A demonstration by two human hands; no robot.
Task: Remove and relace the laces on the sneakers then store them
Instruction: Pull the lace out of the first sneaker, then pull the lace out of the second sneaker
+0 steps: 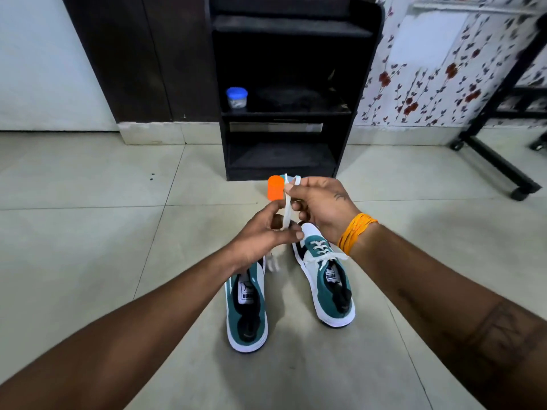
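— Two sneakers are sitting on the tiled floor [88, 232], toes pointing away. What is the left one showing?

— The left sneaker [247, 313], teal and white, is lying with its front hidden under the left hand [260, 236], so I cannot tell whether any lace is threaded in it. That hand is hovering above it, its fingers [291, 234] curling round the lower end of a white lace [286, 210].

— And where is the lace running?

— It is rising from the left hand to the right hand [321, 204], which is pinching its upper end. An orange tag [275, 187] is showing just beside that pinch.

— The other shoe?

— The right sneaker [325, 282] is resting near the first, apart from it, its white lace threaded and loosely tied. An orange thread band [356, 232] is circling the right wrist.

— Behind them?

— A dark shoe rack [290, 93] is standing against the wall, with a blue-lidded jar [236, 97] sitting on its middle shelf.
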